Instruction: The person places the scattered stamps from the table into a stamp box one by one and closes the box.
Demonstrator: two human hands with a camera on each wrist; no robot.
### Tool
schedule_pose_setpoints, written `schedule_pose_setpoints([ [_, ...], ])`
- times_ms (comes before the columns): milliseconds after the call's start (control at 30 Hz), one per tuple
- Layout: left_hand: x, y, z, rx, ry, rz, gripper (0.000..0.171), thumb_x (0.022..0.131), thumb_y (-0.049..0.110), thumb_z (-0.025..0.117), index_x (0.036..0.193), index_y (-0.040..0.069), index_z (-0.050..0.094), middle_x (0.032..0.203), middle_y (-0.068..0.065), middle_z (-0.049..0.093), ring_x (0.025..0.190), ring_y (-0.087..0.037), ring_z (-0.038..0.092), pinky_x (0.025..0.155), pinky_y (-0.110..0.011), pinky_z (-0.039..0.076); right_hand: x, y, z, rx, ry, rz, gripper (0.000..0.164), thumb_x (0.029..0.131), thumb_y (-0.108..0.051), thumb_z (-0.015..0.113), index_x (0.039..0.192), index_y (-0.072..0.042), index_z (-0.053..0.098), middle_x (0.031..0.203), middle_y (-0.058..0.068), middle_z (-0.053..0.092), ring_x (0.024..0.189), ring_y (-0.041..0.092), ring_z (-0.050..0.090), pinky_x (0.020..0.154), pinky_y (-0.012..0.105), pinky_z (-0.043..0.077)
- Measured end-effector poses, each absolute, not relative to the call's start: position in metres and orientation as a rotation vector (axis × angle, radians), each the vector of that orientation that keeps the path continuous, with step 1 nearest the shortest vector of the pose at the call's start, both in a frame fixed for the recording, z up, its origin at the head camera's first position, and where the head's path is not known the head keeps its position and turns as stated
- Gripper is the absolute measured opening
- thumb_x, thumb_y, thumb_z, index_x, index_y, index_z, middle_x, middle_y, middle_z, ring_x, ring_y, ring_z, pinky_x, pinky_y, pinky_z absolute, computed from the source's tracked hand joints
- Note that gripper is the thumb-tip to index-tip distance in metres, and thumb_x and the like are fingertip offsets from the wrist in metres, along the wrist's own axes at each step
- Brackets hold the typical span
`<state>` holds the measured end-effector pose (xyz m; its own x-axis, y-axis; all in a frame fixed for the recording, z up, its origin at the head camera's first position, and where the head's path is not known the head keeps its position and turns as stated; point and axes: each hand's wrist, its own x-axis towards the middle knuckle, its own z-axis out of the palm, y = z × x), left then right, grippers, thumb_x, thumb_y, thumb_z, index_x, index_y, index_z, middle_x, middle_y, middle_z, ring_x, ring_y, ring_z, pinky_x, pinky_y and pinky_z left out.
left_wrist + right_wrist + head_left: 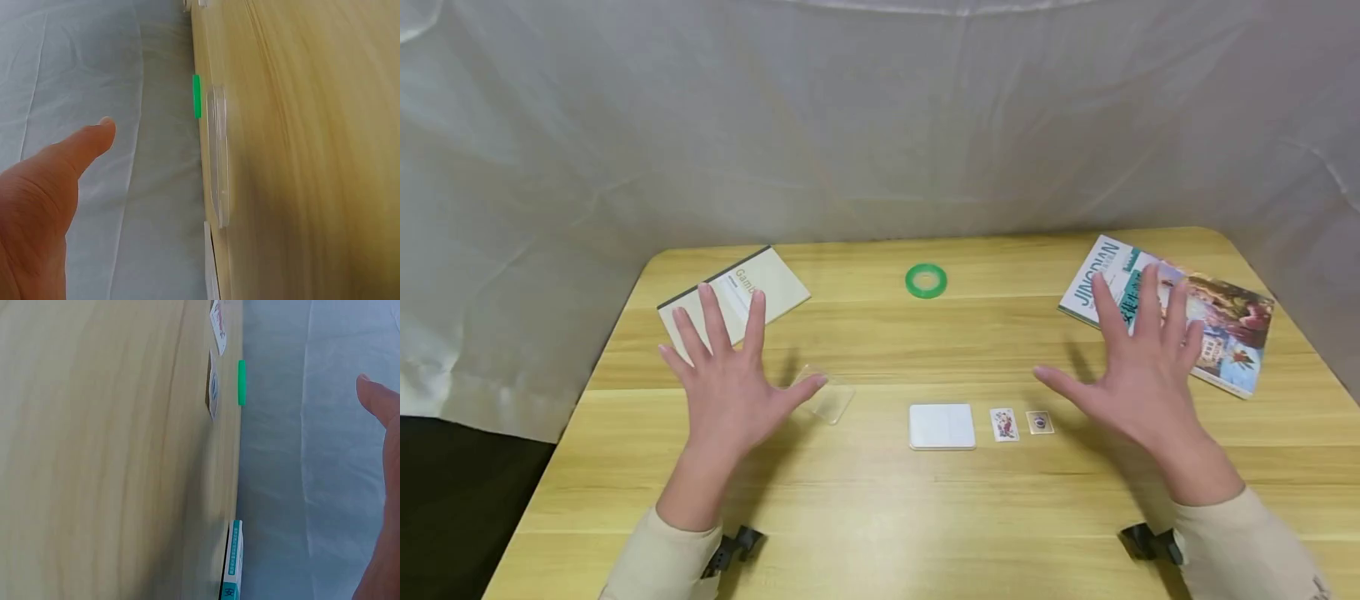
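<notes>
My left hand [726, 396] hovers over the left side of the table with its fingers spread and nothing in it. Under its thumb lies a clear plastic case [833, 402], also seen in the left wrist view as a thin transparent slab [219, 156]. On the right, my right hand [1146, 387] is held up with fingers spread, overlapping the magazines in the head view. Left of its thumb lie a small square sticker [1040, 422] and a card with a floral print [1004, 425]. A white rectangular case [942, 427] sits beside them, near the middle.
A cream notebook [778, 283] with a dark spine lies at the back left. Green tape [926, 281] lies flat at the back centre. Two overlapping magazines [1232, 333] are at the back right. Grey cloth [880, 125] hangs behind the wooden table [865, 517].
</notes>
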<state>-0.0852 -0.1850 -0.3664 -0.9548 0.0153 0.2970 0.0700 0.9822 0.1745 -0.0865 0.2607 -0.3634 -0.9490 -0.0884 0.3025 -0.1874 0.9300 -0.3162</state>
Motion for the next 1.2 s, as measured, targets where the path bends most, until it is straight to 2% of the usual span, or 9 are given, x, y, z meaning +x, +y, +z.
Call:
schedule_pose_setpoints([
  [200,-0.087,-0.174,-0.366,-0.152,-2.748,-0.408,0.121,0.069,0.081,0.068,0.162,0.028,0.012,0.162,-0.01,-0.023,0.145,-0.046,-0.015,0.104,-0.076,0.0,-0.085,0.256,-0.365,0.31,-2.593,0.648,0.109,0.07,-0.056,0.081,0.159,-0.022,0.029,0.165,0.01,0.006,0.148,0.037,-0.005,0.107,0.068,-0.003],
  [333,-0.084,-0.159,-0.366,-0.264,-2.687,-0.547,0.121,0.068,0.071,0.077,0.162,0.023,0.017,0.164,-0.013,-0.01,0.147,-0.045,-0.002,0.107,-0.072,0.012,-0.082,0.249,-0.365,0.351,-2.452,0.778,0.094,0.071,-0.043,0.083,0.152,-0.017,0.044,0.153,0.015,0.035,0.14,0.041,0.024,0.105,0.064,0.012],
  [367,-0.083,-0.153,-0.366,-0.295,-2.676,-0.6,0.12,0.068,0.068,0.079,0.162,0.022,0.018,0.165,-0.013,-0.007,0.147,-0.044,0.001,0.107,-0.071,0.015,-0.08,0.247,-0.365,0.349,-2.434,0.806,0.091,0.071,-0.038,0.084,0.151,-0.016,0.047,0.148,0.016,0.042,0.135,0.041,0.031,0.103,0.061,0.018],
  [467,-0.078,-0.137,-0.367,-0.373,-2.663,-0.786,0.12,0.068,0.058,0.085,0.161,0.021,0.019,0.165,-0.013,0.003,0.146,-0.04,0.011,0.104,-0.068,0.027,-0.074,0.24,-0.365,0.321,-2.426,0.931,0.084,0.071,-0.022,0.087,0.147,-0.015,0.052,0.128,0.015,0.058,0.116,0.032,0.049,0.096,0.042,0.033],
  [567,-0.072,-0.12,-0.368,-0.423,-2.679,-0.981,0.12,0.068,0.051,0.088,0.161,0.022,0.018,0.161,-0.011,0.017,0.143,-0.034,0.023,0.102,-0.061,0.037,-0.068,0.233,-0.366,0.265,-2.491,1.087,0.076,0.077,-0.016,0.087,0.146,-0.017,0.054,0.111,0.008,0.066,0.096,0.02,0.059,0.08,0.023,0.043],
  [667,-0.066,-0.105,-0.372,-0.442,-2.725,-1.172,0.119,0.07,0.047,0.089,0.161,0.025,0.017,0.153,-0.01,0.031,0.131,-0.03,0.039,0.099,-0.052,0.043,-0.062,0.228,-0.369,0.223,-2.585,1.274,0.065,0.084,-0.016,0.083,0.143,-0.015,0.056,0.102,0.005,0.067,0.082,0.016,0.061,0.067,0.018,0.047],
  [800,-0.062,-0.092,-0.379,-0.46,-2.747,-1.462,0.115,0.071,0.038,0.091,0.16,0.021,0.021,0.135,-0.011,0.046,0.106,-0.029,0.053,0.085,-0.043,0.05,-0.057,0.224,-0.376,0.203,-2.72,1.472,0.054,0.088,-0.019,0.079,0.137,-0.008,0.058,0.094,0.006,0.067,0.073,0.016,0.063,0.056,0.025,0.05],
  [933,-0.06,-0.084,-0.388,-0.478,-2.758,-1.64,0.112,0.069,0.03,0.093,0.158,0.016,0.027,0.116,-0.012,0.052,0.087,-0.025,0.056,0.072,-0.035,0.052,-0.053,0.222,-0.383,0.203,-2.827,1.601,0.048,0.088,-0.017,0.079,0.13,-0.004,0.06,0.09,0.006,0.067,0.067,0.02,0.063,0.053,0.029,0.049],
  [1200,-0.057,-0.078,-0.402,-0.503,-2.826,-1.698,0.106,0.07,0.032,0.092,0.154,0.007,0.032,0.095,-0.006,0.06,0.065,-0.013,0.059,0.063,-0.029,0.052,-0.05,0.22,-0.396,0.269,-2.863,1.825,0.042,0.085,-0.006,0.077,0.122,0.001,0.06,0.08,0.008,0.064,0.057,0.015,0.052,0.049,0.028,0.045],
])
